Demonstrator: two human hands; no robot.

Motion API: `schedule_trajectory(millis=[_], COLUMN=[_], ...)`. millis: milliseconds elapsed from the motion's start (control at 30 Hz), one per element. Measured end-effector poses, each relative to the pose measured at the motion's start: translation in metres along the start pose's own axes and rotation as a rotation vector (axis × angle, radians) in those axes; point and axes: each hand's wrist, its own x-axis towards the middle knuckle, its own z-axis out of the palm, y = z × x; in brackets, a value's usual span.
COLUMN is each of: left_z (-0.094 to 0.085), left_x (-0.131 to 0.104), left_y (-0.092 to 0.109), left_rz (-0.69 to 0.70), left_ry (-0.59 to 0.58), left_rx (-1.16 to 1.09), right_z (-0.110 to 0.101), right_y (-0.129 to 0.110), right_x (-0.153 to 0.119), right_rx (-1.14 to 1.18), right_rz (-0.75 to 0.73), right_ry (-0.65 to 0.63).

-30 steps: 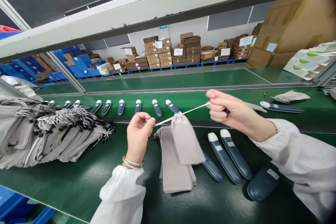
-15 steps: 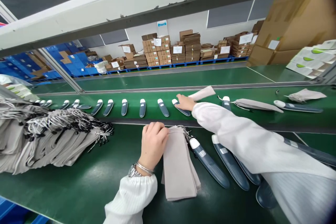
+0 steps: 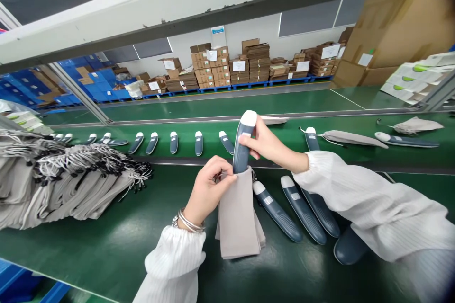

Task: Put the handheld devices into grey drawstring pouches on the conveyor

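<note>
Pinched at its mouth by my left hand (image 3: 209,187) is a grey drawstring pouch (image 3: 237,220), top of a small stack lying on the green table. My right hand (image 3: 272,144) grips a long dark blue device (image 3: 242,144) with a white end, held upright. The device's lower end is at the pouch's opening and seems to be just inside it; the tip is hidden. Right of the stack lie several similar devices, such as one dark blue device (image 3: 279,213), partly under my right sleeve.
A large heap of grey drawstring pouches (image 3: 71,184) lies on the left. Along the green conveyor belt (image 3: 185,149) stretches a row of devices, with filled-looking pouches (image 3: 355,138) to the right. A metal beam (image 3: 177,7) crosses overhead; cartons (image 3: 211,68) stand behind.
My right hand has picked a device off the belt and brought it toward me to the pouch stack. My left hand has shifted its hold to the top pouch's mouth.
</note>
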Motion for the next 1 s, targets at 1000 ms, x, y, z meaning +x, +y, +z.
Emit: schedule_trajectory(millis=[1000], left_z=[-0.001], left_x=[-0.007], left_y=[-0.045], left_rz=[0.098], left_ry=[0.034], left_rx=[0.782], right_z=[0.083], right_y=[0.11], right_x=[0.151], right_rx=[-0.713], right_rz=[0.451], right_ry=[-0.155])
